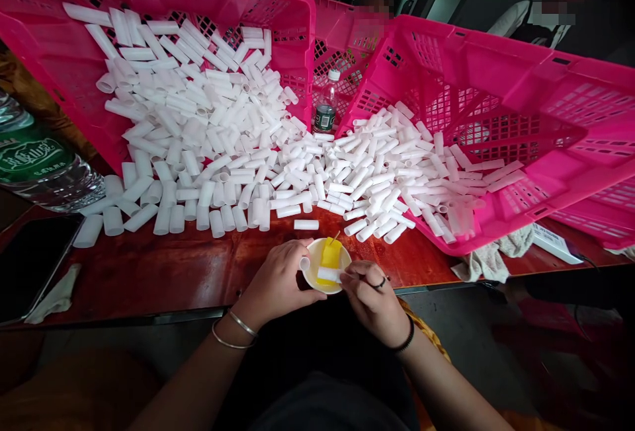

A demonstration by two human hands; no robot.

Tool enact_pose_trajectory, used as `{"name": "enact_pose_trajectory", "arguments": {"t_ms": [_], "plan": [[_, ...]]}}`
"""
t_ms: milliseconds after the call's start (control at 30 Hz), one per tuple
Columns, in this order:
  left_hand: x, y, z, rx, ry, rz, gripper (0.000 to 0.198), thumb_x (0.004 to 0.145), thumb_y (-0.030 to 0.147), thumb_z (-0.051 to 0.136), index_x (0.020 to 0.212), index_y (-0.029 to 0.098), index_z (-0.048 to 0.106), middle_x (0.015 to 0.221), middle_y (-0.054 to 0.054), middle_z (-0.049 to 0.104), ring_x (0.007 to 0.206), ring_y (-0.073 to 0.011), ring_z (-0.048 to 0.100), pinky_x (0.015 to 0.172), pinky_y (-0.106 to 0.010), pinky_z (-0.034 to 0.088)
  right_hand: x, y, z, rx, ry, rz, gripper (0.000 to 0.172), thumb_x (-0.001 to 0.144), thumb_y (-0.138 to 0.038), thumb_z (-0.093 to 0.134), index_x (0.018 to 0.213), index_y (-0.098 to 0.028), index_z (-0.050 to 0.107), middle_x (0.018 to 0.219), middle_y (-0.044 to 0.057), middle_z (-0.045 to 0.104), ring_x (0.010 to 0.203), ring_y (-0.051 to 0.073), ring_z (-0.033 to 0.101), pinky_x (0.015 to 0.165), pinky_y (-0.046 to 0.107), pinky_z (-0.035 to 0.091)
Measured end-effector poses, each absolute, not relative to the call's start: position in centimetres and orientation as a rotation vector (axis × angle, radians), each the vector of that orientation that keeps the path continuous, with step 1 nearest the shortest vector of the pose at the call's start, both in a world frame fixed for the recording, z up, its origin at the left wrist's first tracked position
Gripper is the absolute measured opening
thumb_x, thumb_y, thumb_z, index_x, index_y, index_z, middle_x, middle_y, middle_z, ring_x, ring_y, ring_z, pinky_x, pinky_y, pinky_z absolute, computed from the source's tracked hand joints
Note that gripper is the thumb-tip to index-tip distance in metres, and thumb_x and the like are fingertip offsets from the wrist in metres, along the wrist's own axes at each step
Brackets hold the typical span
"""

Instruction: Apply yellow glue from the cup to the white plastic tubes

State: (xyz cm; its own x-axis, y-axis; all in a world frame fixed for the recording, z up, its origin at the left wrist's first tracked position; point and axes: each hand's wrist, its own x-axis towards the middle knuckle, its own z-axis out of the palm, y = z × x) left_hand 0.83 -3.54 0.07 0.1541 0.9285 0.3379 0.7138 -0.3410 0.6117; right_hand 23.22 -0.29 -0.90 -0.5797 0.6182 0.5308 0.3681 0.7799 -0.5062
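My left hand (280, 275) grips a small pale bowl (345, 258) at the table's front edge. A short white plastic tube (304, 264) sits end-on at the fingers of the same hand. Inside the bowl stands a yellow piece (331, 252), perhaps sponge, with a thin stick poking out of its top. My right hand (372, 295) is closed, its fingertips pinching one end of another white tube (328, 275), which lies across the lower part of the yellow piece. The fingers hide the tube's right end. One loose tube (306, 225) rests just beyond the bowl.
Two tipped pink crates (292, 11) (496, 67) spill white tubes onto the red-brown table (213, 266). Between them stands a small bottle (326, 104). At left are a large water bottle (34, 153) and a phone (34, 259). Cloths (496, 256) lie at right. People are behind.
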Motion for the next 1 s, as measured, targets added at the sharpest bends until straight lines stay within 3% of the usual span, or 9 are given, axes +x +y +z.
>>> {"name": "enact_pose_trajectory", "arguments": {"t_ms": [133,300,433,567,667,733,833,933,1000], "plan": [[0.8,-3.6,0.0,2.124,1.59,0.973,0.054,0.058,0.045,0.08,0.093,0.02,0.048,0.122,-0.012,0.057,0.113,-0.0296,0.054,0.096,-0.045,0.043,23.6,-0.3,-1.6,-0.744,-2.2,0.402,0.038,0.086,-0.009,0.052,0.119,-0.027,0.057,0.109,0.01,0.057,0.106,0.024,0.056,0.088,0.042,0.051],[0.8,-3.6,0.0,2.12,1.586,0.981,0.054,0.058,0.044,0.08,0.095,0.02,0.05,0.123,-0.012,0.057,0.114,-0.03,0.053,0.097,-0.046,0.043,23.5,-0.8,-1.5,-0.926,-2.134,0.584,0.05,0.087,-0.021,0.056,0.135,-0.023,0.041,0.117,0.013,0.059,0.107,0.025,0.058,0.09,0.041,0.052],[0.8,-3.6,0.1,2.114,1.578,0.992,0.053,0.056,0.043,0.081,0.092,0.019,0.05,0.12,-0.012,0.058,0.111,-0.0297,0.055,0.095,-0.046,0.044,23.5,-0.8,-1.4,-0.814,-2.144,0.401,0.037,0.088,-0.016,0.056,0.124,-0.024,0.055,0.107,0.011,0.063,0.099,0.022,0.062,0.083,0.036,0.055],[0.9,-3.5,0.2,2.097,1.563,0.992,0.05,0.055,0.042,0.081,0.089,0.02,0.05,0.119,-0.012,0.059,0.109,-0.0298,0.056,0.093,-0.047,0.045,23.8,-0.5,-1.7,-0.623,-2.223,0.181,0.043,0.084,-0.005,0.057,0.122,-0.022,0.057,0.105,0.011,0.061,0.099,0.023,0.059,0.081,0.037,0.054],[0.9,-3.6,0.2,2.095,1.557,0.976,0.052,0.055,0.042,0.08,0.091,0.02,0.05,0.121,-0.012,0.057,0.112,-0.0308,0.054,0.096,-0.048,0.043,23.8,-0.3,-1.8,-0.571,-2.253,0.185,0.038,0.083,-0.006,0.058,0.118,-0.022,0.06,0.105,0.01,0.063,0.099,0.024,0.059,0.082,0.039,0.053],[0.7,-3.7,0.3,2.104,1.561,0.98,0.055,0.057,0.042,0.079,0.096,0.019,0.048,0.128,-0.015,0.051,0.12,-0.0332,0.048,0.099,-0.049,0.041,23.6,-0.1,-1.6,-0.661,-2.122,0.383,0.029,0.084,-0.01,0.059,0.11,-0.023,0.063,0.103,0.009,0.064,0.096,0.022,0.061,0.082,0.038,0.053],[0.2,-4.1,1.1,2.055,1.575,1.029,0.037,0.078,0.033,0.062,0.106,0.017,0.044,0.132,-0.018,0.043,0.126,-0.0297,0.042,0.098,-0.044,0.043,23.3,0.1,-0.5,-0.905,-1.739,0.956,0.017,0.088,-0.021,0.057,0.104,-0.022,0.061,0.092,0.006,0.064,0.081,0.017,0.063,0.07,0.031,0.054],[0.2,-4.4,2.5,1.962,1.611,1.088,0.018,0.091,0.02,0.038,0.108,0.018,0.043,0.116,-0.012,0.054,0.11,-0.0205,0.055,0.091,-0.036,0.048,23.1,-0.1,1.4,-0.949,-1.369,1.455,0.017,0.09,-0.032,0.054,0.103,-0.022,0.059,0.079,0.001,0.062,0.063,0.01,0.057,0.055,0.021,0.048],[0.6,-4.6,3.6,1.996,1.608,1.082,0.017,0.092,0.02,0.037,0.107,0.018,0.046,0.104,-0.009,0.06,0.097,-0.0187,0.059,0.085,-0.033,0.05,23.0,-0.5,2.8,-0.884,-1.263,1.62,0.019,0.089,-0.035,0.056,0.101,-0.021,0.059,0.077,0.0,0.062,0.06,0.008,0.054,0.052,0.018,0.044]]}}
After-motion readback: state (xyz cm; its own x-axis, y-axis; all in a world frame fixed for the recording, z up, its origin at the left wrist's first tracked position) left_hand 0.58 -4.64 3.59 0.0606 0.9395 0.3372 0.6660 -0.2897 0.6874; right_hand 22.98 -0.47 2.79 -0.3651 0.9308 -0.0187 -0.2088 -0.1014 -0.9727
